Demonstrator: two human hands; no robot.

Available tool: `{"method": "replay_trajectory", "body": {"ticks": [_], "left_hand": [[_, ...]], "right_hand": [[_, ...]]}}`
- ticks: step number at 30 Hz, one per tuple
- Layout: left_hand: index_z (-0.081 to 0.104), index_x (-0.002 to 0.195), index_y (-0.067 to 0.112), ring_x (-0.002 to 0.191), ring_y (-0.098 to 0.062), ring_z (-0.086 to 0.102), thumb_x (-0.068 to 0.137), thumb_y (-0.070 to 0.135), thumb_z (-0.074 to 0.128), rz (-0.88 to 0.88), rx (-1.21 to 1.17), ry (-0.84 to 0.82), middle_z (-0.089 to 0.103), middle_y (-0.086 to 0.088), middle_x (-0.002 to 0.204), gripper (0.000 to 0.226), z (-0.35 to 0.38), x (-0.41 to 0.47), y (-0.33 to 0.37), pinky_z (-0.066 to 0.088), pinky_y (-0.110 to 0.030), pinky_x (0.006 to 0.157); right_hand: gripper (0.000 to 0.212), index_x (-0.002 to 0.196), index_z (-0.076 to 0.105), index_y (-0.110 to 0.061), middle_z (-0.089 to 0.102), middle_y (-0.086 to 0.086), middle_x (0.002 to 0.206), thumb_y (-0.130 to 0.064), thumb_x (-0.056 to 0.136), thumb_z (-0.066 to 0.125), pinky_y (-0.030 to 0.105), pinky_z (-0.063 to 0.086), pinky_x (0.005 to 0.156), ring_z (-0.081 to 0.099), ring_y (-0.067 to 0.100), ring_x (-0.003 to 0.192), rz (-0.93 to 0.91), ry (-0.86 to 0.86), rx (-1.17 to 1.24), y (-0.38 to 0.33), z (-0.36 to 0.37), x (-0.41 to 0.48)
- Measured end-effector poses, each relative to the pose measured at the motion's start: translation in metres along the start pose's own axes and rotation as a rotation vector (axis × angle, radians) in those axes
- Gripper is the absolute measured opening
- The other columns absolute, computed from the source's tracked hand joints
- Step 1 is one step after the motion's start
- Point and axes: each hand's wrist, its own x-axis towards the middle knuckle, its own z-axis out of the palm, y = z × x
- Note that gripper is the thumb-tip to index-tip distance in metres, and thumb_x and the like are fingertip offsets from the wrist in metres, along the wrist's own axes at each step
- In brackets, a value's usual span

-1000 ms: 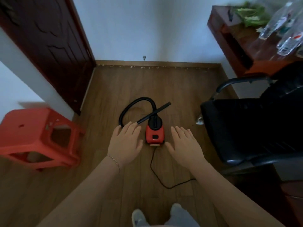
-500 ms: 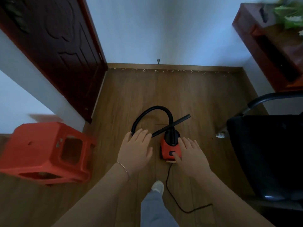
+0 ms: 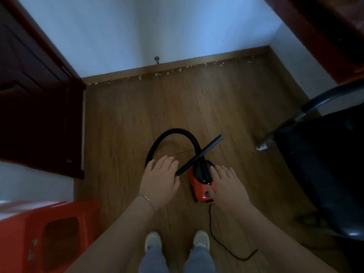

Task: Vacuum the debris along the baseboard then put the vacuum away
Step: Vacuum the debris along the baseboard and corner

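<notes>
A small red and black vacuum (image 3: 201, 186) stands on the wooden floor in front of my feet. Its black hose (image 3: 173, 133) loops up to the left, and the black nozzle tube (image 3: 204, 151) slants across its top. My left hand (image 3: 160, 179) hovers open just left of the tube's lower end. My right hand (image 3: 226, 184) is flat and open over the vacuum's right side, partly hiding it. Pale debris (image 3: 177, 70) lies in a line along the wooden baseboard (image 3: 137, 70) at the far wall.
A dark red door (image 3: 37, 99) stands open at the left. A red plastic stool (image 3: 45, 235) is at the lower left. A black office chair (image 3: 323, 158) fills the right, with a white scrap (image 3: 262, 147) by its leg. The power cord (image 3: 222, 245) trails behind the vacuum.
The view has come closer and tilted over the vacuum. Both hands have dropped nearer to it, the right one now over its right side. The stool has slid toward the lower left.
</notes>
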Motion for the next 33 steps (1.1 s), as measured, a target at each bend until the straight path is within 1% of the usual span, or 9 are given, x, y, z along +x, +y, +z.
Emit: {"method": "replay_trajectory", "body": {"ticks": [3, 5, 8, 14, 20, 23, 26, 29, 33], "left_hand": [[0.066, 0.112, 0.017, 0.111, -0.016, 0.063, 0.079, 0.034, 0.05, 0.069, -0.017, -0.037, 0.067, 0.001, 0.115, 0.041, 0.039, 0.039, -0.013, 0.051, -0.042, 0.09], [0.066, 0.112, 0.016, 0.11, -0.017, 0.063, 0.078, 0.034, 0.056, 0.137, -0.016, -0.074, 0.067, 0.0, 0.115, 0.04, 0.071, 0.062, -0.023, 0.052, -0.042, 0.089], [0.065, 0.115, 0.016, 0.111, -0.017, 0.062, 0.082, 0.035, 0.05, 0.238, -0.006, -0.12, 0.067, -0.001, 0.118, 0.04, 0.127, 0.092, -0.041, 0.053, -0.041, 0.089], [0.039, 0.141, 0.019, 0.131, -0.014, 0.043, 0.095, 0.039, 0.043, 0.144, -0.149, -0.271, 0.043, 0.003, 0.145, 0.05, 0.245, 0.149, -0.064, 0.04, -0.035, 0.105], [0.039, 0.14, 0.016, 0.12, -0.023, 0.051, 0.094, 0.038, 0.046, -0.14, -0.464, -0.396, 0.042, -0.005, 0.143, 0.051, 0.364, 0.181, -0.069, 0.044, -0.033, 0.094], [0.05, 0.129, 0.013, 0.104, -0.024, 0.058, 0.093, 0.032, 0.05, -0.172, -0.504, -0.374, 0.052, -0.008, 0.131, 0.041, 0.417, 0.192, -0.066, 0.044, -0.032, 0.08], [0.057, 0.11, 0.011, 0.081, -0.031, 0.062, 0.088, 0.031, 0.056, -0.234, -0.53, -0.374, 0.06, -0.017, 0.109, 0.03, 0.463, 0.199, -0.07, 0.052, -0.038, 0.067], [0.047, 0.127, 0.012, 0.102, -0.036, 0.058, 0.081, 0.034, 0.061, -0.295, -0.531, -0.358, 0.053, -0.019, 0.122, 0.053, 0.497, 0.201, -0.075, 0.052, -0.05, 0.088], [0.032, 0.141, 0.014, 0.117, -0.038, 0.049, 0.082, 0.023, 0.063, -0.333, -0.48, -0.29, 0.046, -0.019, 0.133, 0.067, 0.523, 0.197, -0.077, 0.046, -0.055, 0.096]], "right_hand": [[0.078, 0.152, 0.017, -0.009, 0.024, 0.012, 0.158, -0.057, 0.094, -0.004, 0.04, 0.008, 0.12, 0.021, 0.026, 0.146, 0.065, 0.024, 0.1, 0.0, 0.03, 0.025], [0.096, 0.142, 0.041, -0.003, 0.048, 0.016, 0.143, -0.058, 0.089, -0.016, 0.044, 0.029, 0.113, 0.045, 0.03, 0.134, 0.17, 0.012, 0.115, 0.0, 0.053, 0.043], [0.067, 0.116, 0.068, -0.001, 0.07, 0.015, 0.113, -0.046, 0.089, 0.026, 0.047, 0.054, 0.089, 0.068, 0.029, 0.104, 0.316, -0.067, 0.225, 0.004, 0.105, 0.068], [0.067, 0.12, 0.066, -0.004, 0.07, 0.012, 0.115, -0.047, 0.082, 0.033, 0.042, 0.053, 0.091, 0.068, 0.026, 0.105, 0.407, -0.008, 0.201, 0.005, 0.24, 0.117], [0.062, 0.117, 0.065, 0.003, 0.069, 0.019, 0.114, -0.039, 0.072, 0.057, 0.044, 0.053, 0.089, 0.067, 0.032, 0.105, 0.462, -0.027, 0.252, 0.008, 0.363, 0.142], [0.063, 0.129, 0.055, 0.005, 0.058, 0.023, 0.131, -0.037, 0.082, 0.048, 0.045, 0.047, 0.098, 0.058, 0.035, 0.121, 0.543, 0.013, 0.345, 0.015, 0.411, 0.146], [0.067, 0.148, 0.026, -0.001, 0.022, 0.021, 0.157, -0.033, 0.094, 0.047, 0.041, 0.029, 0.114, 0.031, 0.032, 0.141, 0.585, 0.032, 0.428, 0.022, 0.442, 0.15], [0.069, 0.152, 0.002, -0.007, -0.005, 0.012, 0.162, -0.034, 0.099, 0.038, 0.035, 0.016, 0.12, 0.008, 0.024, 0.148, 0.585, -0.015, 0.459, 0.028, 0.461, 0.154], [0.067, 0.152, -0.002, -0.005, -0.008, 0.014, 0.161, -0.033, 0.101, 0.032, 0.035, 0.012, 0.121, 0.001, 0.024, 0.149, 0.591, -0.018, 0.515, 0.024, 0.475, 0.158]]}}
